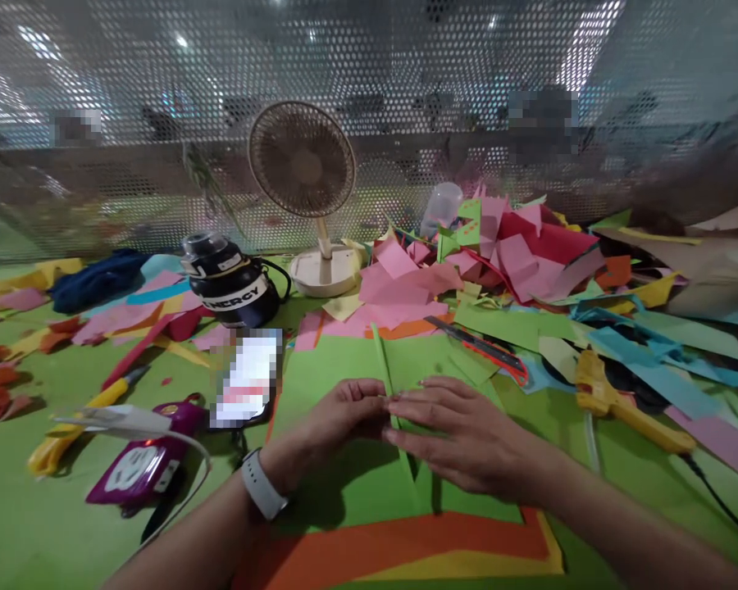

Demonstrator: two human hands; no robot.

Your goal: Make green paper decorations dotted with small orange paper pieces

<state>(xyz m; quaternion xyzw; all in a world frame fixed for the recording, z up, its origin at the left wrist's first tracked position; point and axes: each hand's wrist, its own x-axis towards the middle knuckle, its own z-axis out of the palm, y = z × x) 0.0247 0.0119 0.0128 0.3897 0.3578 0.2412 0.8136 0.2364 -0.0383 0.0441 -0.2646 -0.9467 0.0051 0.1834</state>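
A thin green paper strip (pixel 381 354) runs upright between my hands, above a stack of green sheets (pixel 325 369). My left hand (pixel 357 410), with a white band on the wrist, pinches the strip from the left with thumb and fingers. From the right, the fingers of my right hand (pixel 446 430) lie close together across the strip, their tips touching it near the left fingertips. The strip's lower end passes below the hands over the green sheet. Orange paper (pixel 406 541) and yellow paper edges show under the stack.
Behind stand a fan (pixel 304 164) and a dark bottle (pixel 237 283). A phone (pixel 246 381) and purple power strip (pixel 148 459) lie left. Paper scraps (pixel 406 283), a red cutter (pixel 483 348) and a yellow glue gun (pixel 633 410) lie behind and right.
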